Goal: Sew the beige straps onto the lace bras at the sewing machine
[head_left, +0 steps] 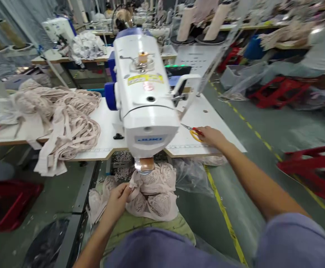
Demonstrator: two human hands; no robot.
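My left hand [117,199] pinches the edge of a pale pink lace bra [159,204] below the sewing machine's head. More bra cups lie stacked with it on a green cloth [151,225] over my lap. The white JUKI sewing machine [148,111] stands in front of me, its needle area hidden behind the head's lower end. At the right of the white table top [187,143], my right hand [211,136] is closed on the handles of scissors [194,133] with red and yellow grips. The blades point left toward the machine.
A heap of pale pink straps and bra pieces [75,130] covers the table's left side and hangs over its edge. Thread cones [186,24] stand behind the machine. Red stools [285,91] are on the floor at right; another red stool [8,204] is at left.
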